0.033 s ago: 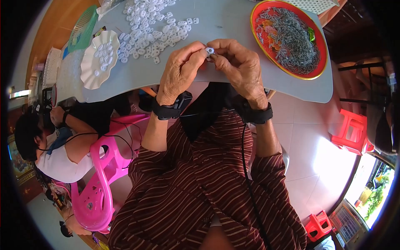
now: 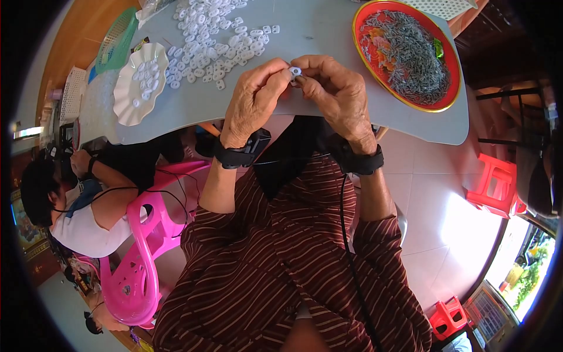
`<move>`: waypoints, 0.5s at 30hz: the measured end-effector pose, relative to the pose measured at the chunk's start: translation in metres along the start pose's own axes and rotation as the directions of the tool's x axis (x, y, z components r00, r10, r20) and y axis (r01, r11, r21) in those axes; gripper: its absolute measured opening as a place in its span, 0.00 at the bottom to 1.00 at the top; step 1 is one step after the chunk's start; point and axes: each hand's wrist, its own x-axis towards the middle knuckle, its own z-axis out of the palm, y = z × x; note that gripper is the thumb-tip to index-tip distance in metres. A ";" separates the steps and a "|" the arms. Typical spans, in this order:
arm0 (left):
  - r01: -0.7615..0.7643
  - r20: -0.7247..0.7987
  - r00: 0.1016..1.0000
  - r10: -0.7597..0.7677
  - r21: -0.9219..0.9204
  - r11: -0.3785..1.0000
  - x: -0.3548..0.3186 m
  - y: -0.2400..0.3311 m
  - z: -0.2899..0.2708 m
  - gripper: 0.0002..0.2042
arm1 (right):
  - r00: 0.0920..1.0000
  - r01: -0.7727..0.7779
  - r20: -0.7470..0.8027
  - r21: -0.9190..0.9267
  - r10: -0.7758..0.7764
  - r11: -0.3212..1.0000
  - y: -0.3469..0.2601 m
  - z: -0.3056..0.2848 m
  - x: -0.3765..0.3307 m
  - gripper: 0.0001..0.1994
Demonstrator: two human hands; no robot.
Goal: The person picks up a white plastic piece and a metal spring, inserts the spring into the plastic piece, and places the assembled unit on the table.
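Above the near edge of the grey table [image 2: 316, 29], my left hand [image 2: 255, 97] and my right hand [image 2: 337, 94] meet at the fingertips. Between them is a small white plastic piece [image 2: 295, 71] with a hole in it. Both hands pinch it, the left from one side and the right from the other. Whether my right fingers also hold something smaller is hidden. Many similar white plastic pieces [image 2: 208, 56] lie heaped to the far left of my hands. Several more rest in a cream scalloped dish [image 2: 124, 91]. A red oval tray [image 2: 359, 42] on the right bears slim grey metal parts [image 2: 419, 58] resembling screws.
A green mesh basket [image 2: 116, 41] stands at the far left, and a white perforated basket [image 2: 448, 7] at the far right. A person [image 2: 88, 217] sits to my left near a pink chair [image 2: 132, 287]. Red stools [image 2: 492, 185] stand on the right; a black cable [image 2: 346, 234] hangs from my right wrist.
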 end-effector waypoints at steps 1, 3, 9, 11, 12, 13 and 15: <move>0.007 0.002 1.000 -0.007 0.009 1.000 0.000 0.000 0.000 0.10 | 1.000 0.003 -0.005 -0.022 -0.003 1.000 0.002 0.000 0.000 0.11; 0.021 -0.019 1.000 -0.021 -0.012 1.000 0.000 -0.001 0.001 0.10 | 1.000 0.007 -0.009 -0.044 -0.007 0.999 0.004 0.001 0.000 0.12; 0.058 -0.032 0.998 -0.062 -0.118 0.991 -0.001 -0.003 0.002 0.12 | 0.995 0.103 0.011 -0.203 -0.103 0.974 -0.001 0.006 0.001 0.16; 0.053 -0.029 0.998 -0.056 -0.111 0.992 -0.001 -0.003 0.002 0.12 | 0.996 0.085 -0.006 -0.229 -0.089 0.970 0.000 0.006 0.001 0.17; 0.056 -0.014 0.998 -0.058 -0.100 0.993 -0.001 -0.004 0.001 0.12 | 0.996 0.085 -0.006 -0.228 -0.088 0.970 0.000 0.005 0.001 0.17; 0.059 0.000 0.998 -0.059 -0.090 0.994 -0.001 -0.004 0.001 0.12 | 0.996 0.087 0.003 -0.233 -0.088 0.969 0.001 0.004 0.001 0.17; 0.046 -0.010 0.999 -0.047 -0.092 0.995 -0.002 -0.005 0.001 0.13 | 0.996 0.091 0.010 -0.241 -0.091 0.966 0.001 0.004 0.000 0.17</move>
